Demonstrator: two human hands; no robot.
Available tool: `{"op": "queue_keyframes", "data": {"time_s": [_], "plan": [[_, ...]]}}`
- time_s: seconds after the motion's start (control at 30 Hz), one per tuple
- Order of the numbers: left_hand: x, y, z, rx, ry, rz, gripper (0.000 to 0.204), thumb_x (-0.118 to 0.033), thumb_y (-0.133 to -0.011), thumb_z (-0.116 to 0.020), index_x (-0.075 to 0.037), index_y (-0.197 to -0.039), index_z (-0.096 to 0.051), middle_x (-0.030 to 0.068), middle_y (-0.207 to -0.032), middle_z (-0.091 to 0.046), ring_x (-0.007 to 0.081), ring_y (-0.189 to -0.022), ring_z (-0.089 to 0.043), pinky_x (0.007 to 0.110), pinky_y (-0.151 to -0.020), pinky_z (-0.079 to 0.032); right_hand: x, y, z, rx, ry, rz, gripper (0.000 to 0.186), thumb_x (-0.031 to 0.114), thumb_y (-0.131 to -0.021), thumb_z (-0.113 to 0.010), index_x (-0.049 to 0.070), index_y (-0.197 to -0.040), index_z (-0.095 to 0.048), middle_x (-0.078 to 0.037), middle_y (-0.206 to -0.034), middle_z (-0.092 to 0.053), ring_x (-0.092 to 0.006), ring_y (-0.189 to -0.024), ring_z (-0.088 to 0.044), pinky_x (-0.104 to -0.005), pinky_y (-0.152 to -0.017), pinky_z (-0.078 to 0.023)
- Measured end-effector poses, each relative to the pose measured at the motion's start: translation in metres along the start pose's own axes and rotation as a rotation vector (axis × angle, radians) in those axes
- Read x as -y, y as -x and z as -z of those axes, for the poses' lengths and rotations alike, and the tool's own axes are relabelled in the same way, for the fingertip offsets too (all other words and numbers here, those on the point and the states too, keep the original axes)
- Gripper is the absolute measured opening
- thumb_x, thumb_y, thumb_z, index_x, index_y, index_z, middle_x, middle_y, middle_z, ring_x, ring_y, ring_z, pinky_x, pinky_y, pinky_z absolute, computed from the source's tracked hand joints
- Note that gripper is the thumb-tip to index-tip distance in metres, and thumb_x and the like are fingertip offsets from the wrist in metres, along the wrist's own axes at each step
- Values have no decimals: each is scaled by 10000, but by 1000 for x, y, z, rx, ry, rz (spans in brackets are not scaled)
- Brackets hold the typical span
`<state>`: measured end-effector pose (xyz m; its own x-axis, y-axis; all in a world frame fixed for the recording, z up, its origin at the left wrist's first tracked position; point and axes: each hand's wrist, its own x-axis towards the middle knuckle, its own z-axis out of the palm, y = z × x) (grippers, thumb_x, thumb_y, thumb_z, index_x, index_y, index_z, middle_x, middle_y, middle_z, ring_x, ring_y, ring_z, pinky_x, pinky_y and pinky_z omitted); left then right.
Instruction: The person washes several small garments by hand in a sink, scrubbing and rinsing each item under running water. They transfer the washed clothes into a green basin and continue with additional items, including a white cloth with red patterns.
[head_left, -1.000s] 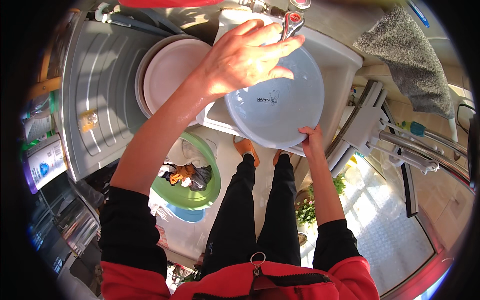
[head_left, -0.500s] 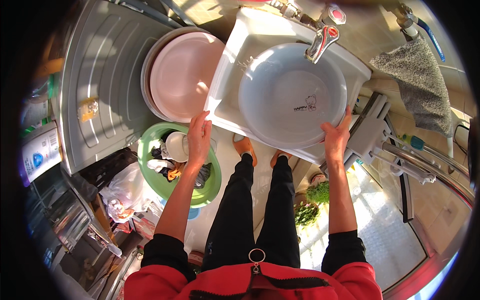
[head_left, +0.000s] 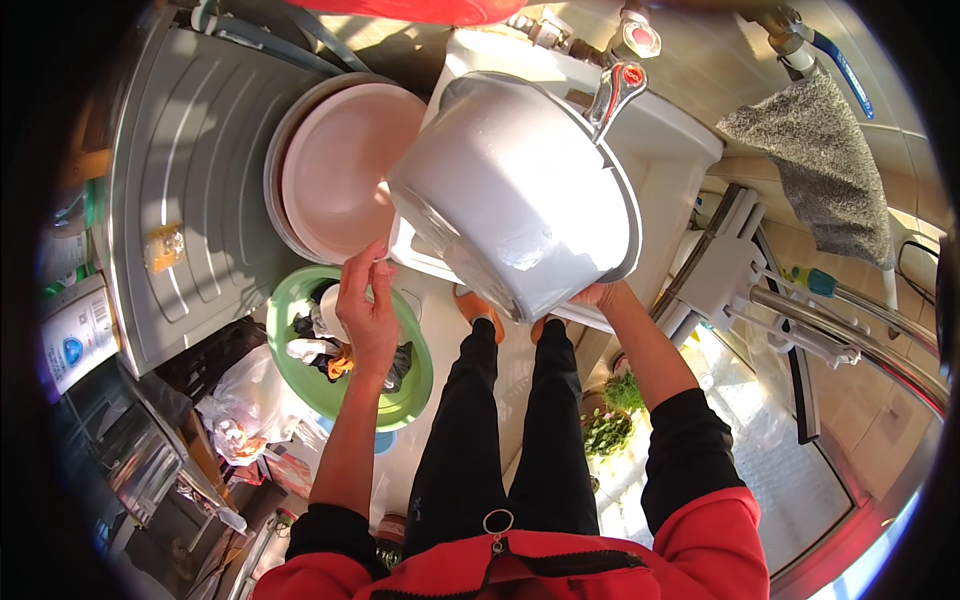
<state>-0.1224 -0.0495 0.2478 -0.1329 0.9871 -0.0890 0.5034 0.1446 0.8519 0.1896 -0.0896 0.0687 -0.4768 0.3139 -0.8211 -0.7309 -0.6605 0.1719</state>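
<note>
A pale grey-white washbasin (head_left: 500, 190) is tipped over on its side above the white sink (head_left: 670, 150), its outer wall and base facing up to the left. My right hand (head_left: 600, 292) grips it at the lower right edge; most of those fingers are hidden behind it. My left hand (head_left: 367, 310) hovers near the sink's front left corner, holding nothing, its fingers loosely bent and apart. Below that hand sits a green tub (head_left: 411, 385) of dark, white and orange cloths. The chrome tap (head_left: 615, 98) is close to the washbasin's right rim.
Stacked pink basins (head_left: 340, 170) stand left of the sink, against a grey ribbed panel (head_left: 215, 130). A grey towel (head_left: 820, 160) hangs on the right. White plastic bags (head_left: 255, 395) lie at the lower left. Potted plants (head_left: 608, 430) stand by the glass door.
The washbasin, upright in the sink before, has been tipped to the left so its outside shows. My right hand has moved down and left with it; my left hand has dropped off the sink's corner.
</note>
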Motion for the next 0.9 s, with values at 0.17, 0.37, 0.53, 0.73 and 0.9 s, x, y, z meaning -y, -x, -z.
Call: {"op": "queue_keyframes", "data": {"time_s": [0.17, 0.37, 0.53, 0.73, 0.9], "plan": [[-85, -53, -8, -81, -182, -727, 260, 20, -914, -555, 0, -1154, -650, 100, -1162, -626, 229, -992, -590, 303, -802, -508, -7, 12, -17, -17, 0, 47, 494, 388, -895, -580, 33, -1237, -551, -109, -1019, -639, -213, -820, -636, -364, -658, -554], [-167, -135, -77, 96, -253, -1386, 470, -25, -751, -711, -104, -1211, -662, 87, -1203, -619, 261, -1053, -565, 337, -886, -469, 33, 20, 6, -81, 523, 404, 614, 30, -745, -593, 16, -1343, -456, -120, -1174, -591, -240, -1025, -609, -373, -757, -564], [-176, -165, -105, 365, -320, -1431, 349, -160, -752, -656, -103, -1097, -663, -6, -1219, -616, 296, -1263, -441, 408, -1027, -411, 40, 9, 10, -454, 713, 654, 749, -7, -756, -587, 141, -1440, -321, -111, -1246, -547, -257, -1059, -583, -372, -682, -566], [-163, -176, -121, 401, -245, -1418, 247, -124, -803, -647, -92, -1043, -692, 17, -1227, -617, 243, -1174, -491, 373, -955, -452, 38, -24, 31, -527, 731, 771, 812, 98, -849, -644, 159, -1511, -177, -78, -1294, -509, -243, -995, -599, -377, -692, -561], [-154, -180, -117, 554, -101, -1159, 277, -132, -852, -652, -68, -1120, -679, 31, -1149, -619, 222, -1143, -515, 350, -908, -471, 43, -34, 64, -583, 703, 705, 879, 153, -879, -670, 146, -1548, -100, -115, -1186, -542, -228, -956, -597, -383, -709, -558]]}}
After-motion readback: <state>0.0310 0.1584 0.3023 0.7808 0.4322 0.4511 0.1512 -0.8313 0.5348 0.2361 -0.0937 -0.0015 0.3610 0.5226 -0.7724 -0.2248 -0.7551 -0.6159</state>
